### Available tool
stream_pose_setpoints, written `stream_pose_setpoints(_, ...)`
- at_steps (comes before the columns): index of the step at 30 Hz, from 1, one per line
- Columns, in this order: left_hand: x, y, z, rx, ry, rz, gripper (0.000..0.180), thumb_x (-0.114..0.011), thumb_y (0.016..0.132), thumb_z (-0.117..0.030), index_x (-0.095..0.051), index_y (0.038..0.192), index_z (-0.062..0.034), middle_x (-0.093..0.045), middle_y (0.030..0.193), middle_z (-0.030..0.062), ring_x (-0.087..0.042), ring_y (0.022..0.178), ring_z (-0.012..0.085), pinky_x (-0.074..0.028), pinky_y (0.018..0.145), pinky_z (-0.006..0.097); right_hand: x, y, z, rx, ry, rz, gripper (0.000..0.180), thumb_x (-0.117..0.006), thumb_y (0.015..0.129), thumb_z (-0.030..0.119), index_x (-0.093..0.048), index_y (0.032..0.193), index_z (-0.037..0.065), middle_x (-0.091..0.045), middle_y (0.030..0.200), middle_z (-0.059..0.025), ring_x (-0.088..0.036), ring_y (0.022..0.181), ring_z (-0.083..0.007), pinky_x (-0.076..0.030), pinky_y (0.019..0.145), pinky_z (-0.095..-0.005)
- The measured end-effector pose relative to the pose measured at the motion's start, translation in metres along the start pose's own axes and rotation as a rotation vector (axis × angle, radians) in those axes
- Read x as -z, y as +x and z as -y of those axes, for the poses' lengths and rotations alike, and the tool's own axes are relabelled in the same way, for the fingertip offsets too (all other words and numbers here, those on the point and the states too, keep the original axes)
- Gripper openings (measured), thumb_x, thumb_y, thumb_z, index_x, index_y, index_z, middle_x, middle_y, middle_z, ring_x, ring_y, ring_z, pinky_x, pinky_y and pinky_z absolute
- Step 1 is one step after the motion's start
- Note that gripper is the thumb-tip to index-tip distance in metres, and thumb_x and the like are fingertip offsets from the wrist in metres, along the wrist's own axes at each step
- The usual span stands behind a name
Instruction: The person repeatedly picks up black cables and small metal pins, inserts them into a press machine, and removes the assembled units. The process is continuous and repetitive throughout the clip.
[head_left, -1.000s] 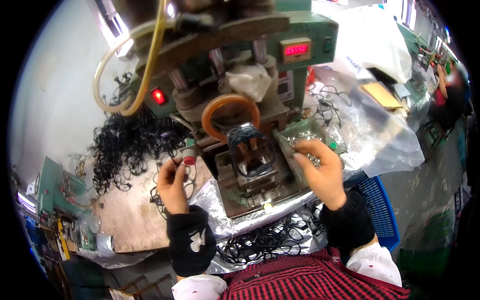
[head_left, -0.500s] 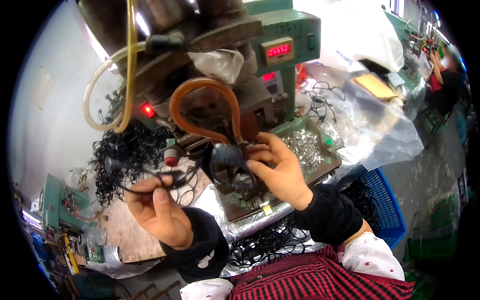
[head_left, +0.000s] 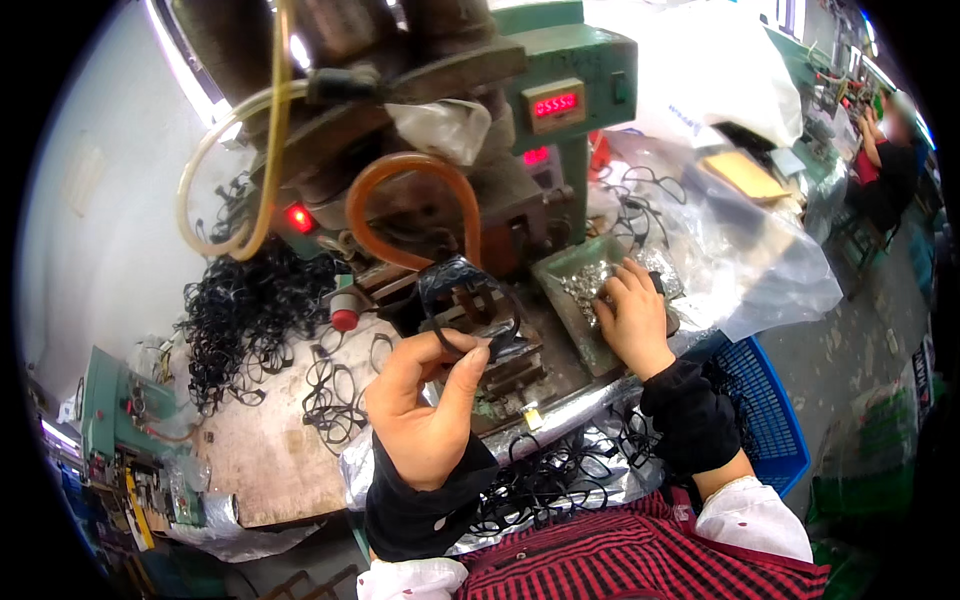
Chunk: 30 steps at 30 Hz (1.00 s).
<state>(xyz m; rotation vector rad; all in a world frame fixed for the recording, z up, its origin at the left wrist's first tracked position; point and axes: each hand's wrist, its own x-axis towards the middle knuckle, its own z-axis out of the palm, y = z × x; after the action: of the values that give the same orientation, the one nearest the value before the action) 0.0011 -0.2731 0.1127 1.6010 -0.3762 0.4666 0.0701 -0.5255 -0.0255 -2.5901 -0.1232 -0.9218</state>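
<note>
Between thumb and fingers, my left hand (head_left: 425, 400) pinches a thin black cord-like loop (head_left: 510, 312) in front of the press. The loop curves up past a dark, shiny guard (head_left: 450, 280) at the work point. My right hand (head_left: 636, 318) is in the green metal tray (head_left: 590, 345) to the right, with its fingers bent down onto small silvery metal pieces (head_left: 578, 290). Its fingertips are partly hidden, so whatever they pinch cannot be made out.
The press (head_left: 400, 110) stands ahead, with an orange hose (head_left: 358, 205) and a red button (head_left: 344, 320). Black loops pile up at left (head_left: 235, 310) and in front of me (head_left: 550, 470). A blue basket (head_left: 765, 400) is at right. A person (head_left: 885, 160) sits far right.
My left hand has moved right to the press's work point, carrying a black loop. My right hand has left the work point and moved right into the tray of metal pieces.
</note>
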Motion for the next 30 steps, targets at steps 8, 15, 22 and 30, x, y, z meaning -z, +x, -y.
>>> stream_pose_setpoints(8, -0.005, -0.001, 0.003, -0.027, 0.058, -0.019, 0.013, -0.070, 0.086, 0.001, -0.064, 0.097, 0.0033, -0.069, 0.084, 0.0064, -0.063, 0.076, 0.0099, -0.049, 0.071, 0.022, 0.003, 0.007, 0.004, -0.076, 0.148, -0.053, 0.008, -0.068, 0.079, 0.014, -0.069, 0.086, 0.011, -0.068, 0.093, -0.0080, -0.064, 0.097, -0.0281, -0.050, 0.075, -0.0402)
stream_pose_setpoints(15, -0.005, -0.023, -0.006, -0.061, 0.175, -0.089, 0.022, -0.070, 0.082, 0.004, -0.066, 0.103, 0.0033, -0.072, 0.093, 0.0093, -0.067, 0.084, 0.0157, -0.051, 0.080, 0.027, -0.018, 0.017, 0.018, 0.164, -0.074, 0.102, 0.017, -0.066, 0.081, 0.015, -0.070, 0.097, 0.012, -0.064, 0.116, -0.0078, -0.053, 0.121, -0.0286, -0.049, 0.077, -0.0416)
stream_pose_setpoints(22, 0.098, -0.036, 0.015, -0.266, 0.300, -0.767, 0.014, -0.058, 0.094, -0.002, -0.061, 0.106, 0.0038, -0.066, 0.101, 0.0114, -0.062, 0.093, 0.0193, -0.048, 0.087, 0.030, 0.001, 0.013, 0.018, -0.050, 0.332, -0.133, 0.010, -0.067, 0.080, 0.004, -0.067, 0.090, 0.003, -0.068, 0.095, -0.0146, -0.065, 0.092, -0.0339, -0.050, 0.080, -0.0391)
stream_pose_setpoints(30, 0.164, -0.012, 0.203, 0.386, 1.372, -0.098, 0.015, -0.073, 0.074, -0.017, -0.074, 0.088, -0.0095, -0.058, 0.095, 0.0148, -0.059, 0.091, 0.0346, -0.049, 0.081, 0.042, -0.001, 0.021, 0.044, -0.307, 0.595, -0.050, 0.009, -0.071, 0.082, 0.009, -0.069, 0.088, 0.003, -0.068, 0.081, -0.0124, -0.065, 0.076, -0.0279, -0.050, 0.070, -0.0358)
